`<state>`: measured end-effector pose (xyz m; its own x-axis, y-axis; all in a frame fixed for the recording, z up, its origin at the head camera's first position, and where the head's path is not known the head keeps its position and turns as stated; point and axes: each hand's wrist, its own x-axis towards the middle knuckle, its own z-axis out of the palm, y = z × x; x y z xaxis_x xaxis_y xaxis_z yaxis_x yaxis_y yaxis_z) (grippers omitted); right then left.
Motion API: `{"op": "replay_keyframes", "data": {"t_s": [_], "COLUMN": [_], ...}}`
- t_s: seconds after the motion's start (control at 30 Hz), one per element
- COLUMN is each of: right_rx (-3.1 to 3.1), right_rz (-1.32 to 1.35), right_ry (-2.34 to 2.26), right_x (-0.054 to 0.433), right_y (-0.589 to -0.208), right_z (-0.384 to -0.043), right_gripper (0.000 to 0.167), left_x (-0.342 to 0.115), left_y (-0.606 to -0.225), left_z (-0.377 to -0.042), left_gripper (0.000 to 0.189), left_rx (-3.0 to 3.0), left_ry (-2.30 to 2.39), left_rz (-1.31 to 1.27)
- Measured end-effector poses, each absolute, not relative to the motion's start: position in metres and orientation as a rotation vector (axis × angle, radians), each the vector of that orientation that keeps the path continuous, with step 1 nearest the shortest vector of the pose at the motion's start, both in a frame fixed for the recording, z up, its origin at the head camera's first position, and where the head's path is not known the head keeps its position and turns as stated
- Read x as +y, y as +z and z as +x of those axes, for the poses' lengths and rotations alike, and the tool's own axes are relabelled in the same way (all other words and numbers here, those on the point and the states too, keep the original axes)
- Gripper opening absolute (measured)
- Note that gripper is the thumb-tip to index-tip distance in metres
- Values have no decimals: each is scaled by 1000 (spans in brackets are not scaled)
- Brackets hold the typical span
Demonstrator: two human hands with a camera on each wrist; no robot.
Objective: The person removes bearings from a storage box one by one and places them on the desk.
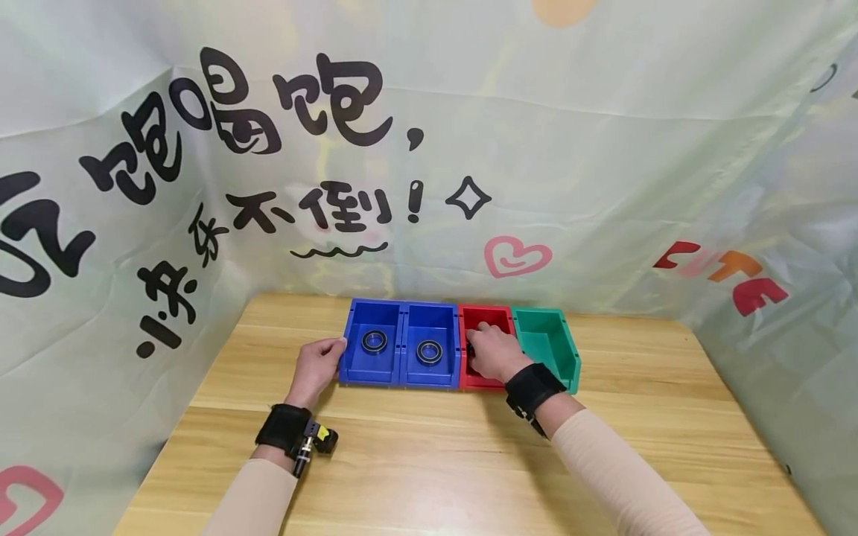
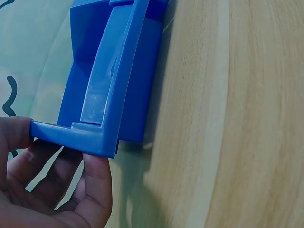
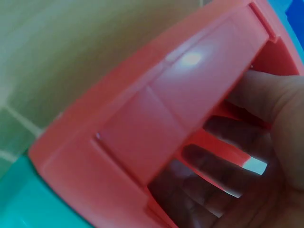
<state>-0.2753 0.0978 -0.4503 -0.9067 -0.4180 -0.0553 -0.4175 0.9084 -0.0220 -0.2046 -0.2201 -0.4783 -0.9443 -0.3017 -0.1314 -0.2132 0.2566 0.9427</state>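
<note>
My left hand (image 1: 318, 366) grips the left side wall of the left blue bin (image 2: 92, 137), thumb on the rim and fingers bent against the outside. Inside that bin lies a black-rimmed ring bearing (image 1: 374, 342). A similar bearing (image 1: 430, 352) lies in the second blue bin (image 1: 431, 318). My right hand (image 1: 496, 351) reaches down into the red bin (image 3: 142, 104), its fingers bent behind the front lip in the right wrist view. Something dark shows beside the thumb in the head view; I cannot tell whether the fingers hold it.
A green bin (image 1: 546, 339) stands at the right end of the row, against the red one. All the bins sit near the back of the wooden table (image 1: 429, 454). Printed fabric (image 1: 590, 186) hangs behind and on both sides.
</note>
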Motion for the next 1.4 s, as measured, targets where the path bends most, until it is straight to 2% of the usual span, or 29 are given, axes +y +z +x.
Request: {"op": "replay_keyframes", "data": {"t_s": [1.4], "right_rx": [2987], "right_rz": [-569], "right_ry": [-38], "right_x": [91], "right_y": [-461], "right_z": [-276], "right_gripper": [38], "left_x": [-220], "left_y": [-477], "left_z": [-204], "left_gripper": [35], "left_rx": [-2428], "left_ry": [-1801], "left_rz": [489]}}
